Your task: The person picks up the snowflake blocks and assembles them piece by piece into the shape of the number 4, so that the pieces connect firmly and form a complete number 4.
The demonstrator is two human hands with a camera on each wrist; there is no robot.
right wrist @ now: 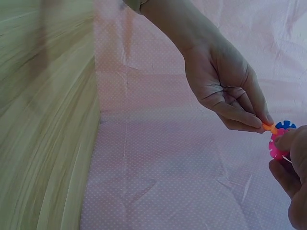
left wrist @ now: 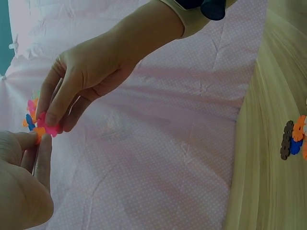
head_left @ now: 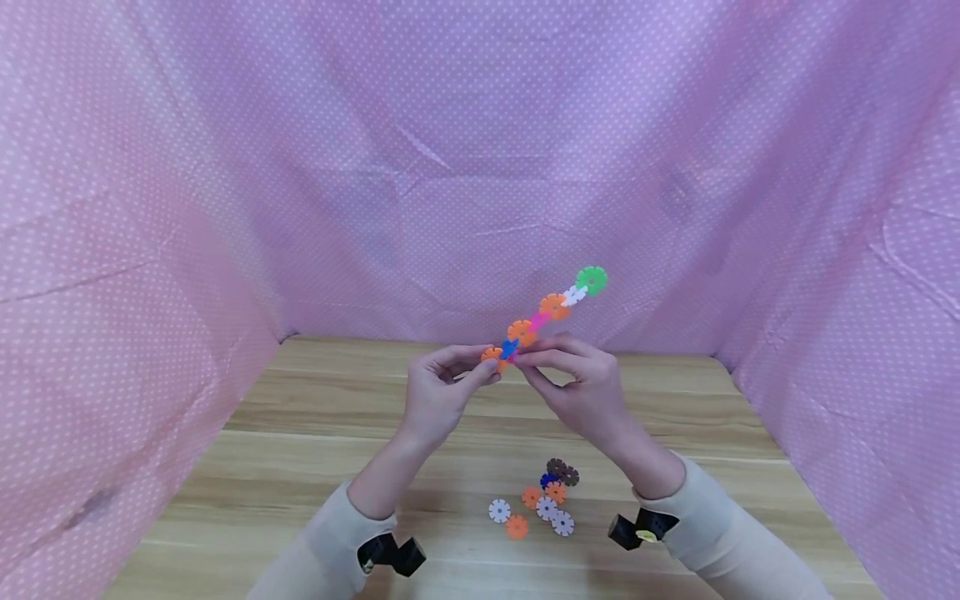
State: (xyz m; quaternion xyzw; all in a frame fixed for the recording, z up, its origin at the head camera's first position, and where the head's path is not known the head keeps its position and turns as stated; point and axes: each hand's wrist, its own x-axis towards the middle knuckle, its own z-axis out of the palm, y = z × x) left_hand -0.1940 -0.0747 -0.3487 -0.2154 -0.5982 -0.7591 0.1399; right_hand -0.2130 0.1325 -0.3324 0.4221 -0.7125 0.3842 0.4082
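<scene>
Notched plastic discs are joined in a slanting chain above the table, running up to a green disc (head_left: 592,280) through white, orange and pink ones. My left hand (head_left: 442,392) pinches the orange disc (head_left: 492,358) at the chain's lower end, beside a blue disc (head_left: 508,348). Between the thumb and fingers of my right hand (head_left: 581,383) is a pink disc (right wrist: 275,147), seen best in the right wrist view. That pink disc touches the orange one; how far their notches are engaged is hidden by my fingers.
Loose discs lie on the wooden table (head_left: 315,433) below my hands: brown (head_left: 571,476), dark blue, several orange and white ones, with a white disc (head_left: 499,511) at the left. A pink dotted cloth (head_left: 480,208) hangs behind and on both sides.
</scene>
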